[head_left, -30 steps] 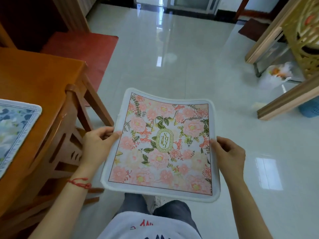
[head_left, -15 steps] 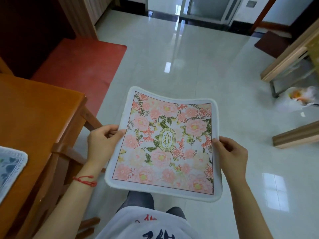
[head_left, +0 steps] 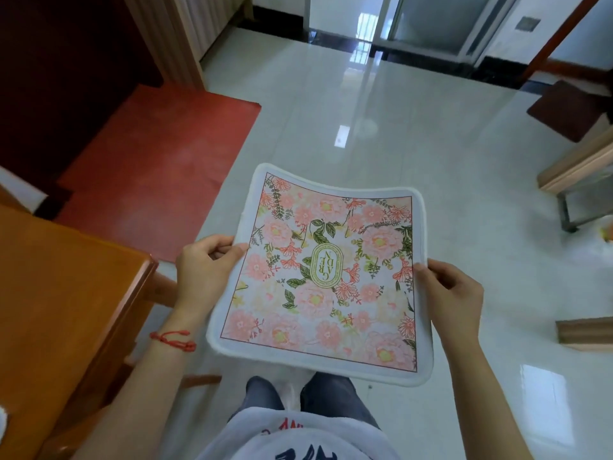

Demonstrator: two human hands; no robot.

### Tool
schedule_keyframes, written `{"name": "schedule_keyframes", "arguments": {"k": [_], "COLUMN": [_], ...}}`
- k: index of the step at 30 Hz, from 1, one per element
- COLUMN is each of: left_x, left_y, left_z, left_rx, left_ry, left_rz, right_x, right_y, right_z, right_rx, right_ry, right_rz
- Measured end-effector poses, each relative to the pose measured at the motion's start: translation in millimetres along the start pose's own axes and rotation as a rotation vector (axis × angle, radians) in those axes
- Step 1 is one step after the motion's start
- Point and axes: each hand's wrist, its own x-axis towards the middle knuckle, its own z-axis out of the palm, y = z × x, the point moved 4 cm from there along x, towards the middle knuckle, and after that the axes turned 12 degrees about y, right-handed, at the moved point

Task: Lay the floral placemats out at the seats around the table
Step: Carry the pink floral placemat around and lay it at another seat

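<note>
A pink floral placemat (head_left: 326, 287) with a white border and a green oval emblem is held flat in the air over the floor, in front of my body. My left hand (head_left: 205, 265) pinches its left edge. My right hand (head_left: 447, 290) pinches its right edge. The orange wooden table (head_left: 56, 293) lies to my left, its corner just left of my left hand. A sliver of another placemat (head_left: 2, 423) shows at the table's near left edge.
A chair frame (head_left: 162, 287) sits tucked under the table corner. A red mat (head_left: 156, 167) covers the floor beyond the table. Wooden furniture (head_left: 577, 167) and a plastic bag (head_left: 603, 240) stand at the right. Glossy white tiles (head_left: 381, 127) stretch ahead.
The view has shifted forward along the table's side, so the blue placemat on the table has slid almost out of view. Both hands keep the same hold on the pink placemat.
</note>
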Motion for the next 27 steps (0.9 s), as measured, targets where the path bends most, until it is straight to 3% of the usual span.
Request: {"name": "schedule_keyframes", "arguments": {"k": [13,27], "left_x": [133,321], "left_y": [47,65], "left_z": [81,78], "left_rx": [-0.052,-0.022], "left_ry": [0.172,0.356], "left_rz": [-0.072,-0.05], "right_x": [172,266], "right_y": [-93,-201], "right_z": [116,327], "right_rx": [0.067,0.036], "right_ry": [-0.159,-0.339], "right_rz": [-0.121,-0.204]}}
